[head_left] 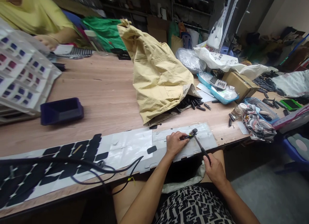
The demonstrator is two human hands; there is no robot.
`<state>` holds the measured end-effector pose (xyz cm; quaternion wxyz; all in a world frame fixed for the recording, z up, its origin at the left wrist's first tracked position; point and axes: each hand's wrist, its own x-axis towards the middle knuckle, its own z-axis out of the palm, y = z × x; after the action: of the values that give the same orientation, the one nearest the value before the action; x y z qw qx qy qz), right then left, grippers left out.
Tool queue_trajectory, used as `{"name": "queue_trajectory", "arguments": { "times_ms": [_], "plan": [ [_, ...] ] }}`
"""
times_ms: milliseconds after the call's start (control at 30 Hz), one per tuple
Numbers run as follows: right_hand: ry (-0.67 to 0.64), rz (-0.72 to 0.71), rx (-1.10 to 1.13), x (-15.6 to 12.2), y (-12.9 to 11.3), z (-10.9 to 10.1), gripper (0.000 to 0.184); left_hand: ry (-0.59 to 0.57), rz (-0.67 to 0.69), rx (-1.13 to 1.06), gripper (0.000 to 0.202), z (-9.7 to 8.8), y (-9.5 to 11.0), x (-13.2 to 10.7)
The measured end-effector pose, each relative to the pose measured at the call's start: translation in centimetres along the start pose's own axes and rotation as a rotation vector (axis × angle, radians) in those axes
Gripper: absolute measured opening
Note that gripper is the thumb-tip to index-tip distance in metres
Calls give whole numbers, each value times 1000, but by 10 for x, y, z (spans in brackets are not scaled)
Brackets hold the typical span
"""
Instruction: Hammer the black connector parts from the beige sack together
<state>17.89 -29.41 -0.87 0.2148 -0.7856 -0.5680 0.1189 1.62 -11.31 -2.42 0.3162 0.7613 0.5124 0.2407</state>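
Leftward, a purple tray (61, 112) sits on the wooden table (103, 92), near flat black pieces (51, 150) on white paper (127, 143). Next comes a yellow bag (159, 69). Below it, the left hand's (176, 143) fingers pinch a small dark part (186, 137) over a pale board (208, 138); a hammer (199, 144) meets it, contact unclear, its handle wrapped by the right hand's (214, 169) curled fingers. Farther right stands a jar (238, 110).

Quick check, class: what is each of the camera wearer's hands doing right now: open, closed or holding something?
Left hand: closed, holding a small dark piece.
Right hand: closed, holding a hammer by its handle.
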Motion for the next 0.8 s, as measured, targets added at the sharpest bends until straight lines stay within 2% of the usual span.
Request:
{"name": "queue_trajectory", "arguments": {
  "times_ms": [167,367,467,600,800],
  "plan": [
    [-36,-35,26,-2,-4,0,37,-3,-6,6,13,-2,2,0],
    [-45,0,25,-1,-2,2,37,-3,-5,7,13,-2,3,0],
    [10,32,44,5,7,-3,38,-6,-3,1,14,-1,1,0],
    [131,115,-55,16,28,-5,41,-3,0,-10,14,-1,1,-1],
    [123,190,-142,22,46,2,41,-22,34,-7,15,-6,2,-2]
  ]
}}
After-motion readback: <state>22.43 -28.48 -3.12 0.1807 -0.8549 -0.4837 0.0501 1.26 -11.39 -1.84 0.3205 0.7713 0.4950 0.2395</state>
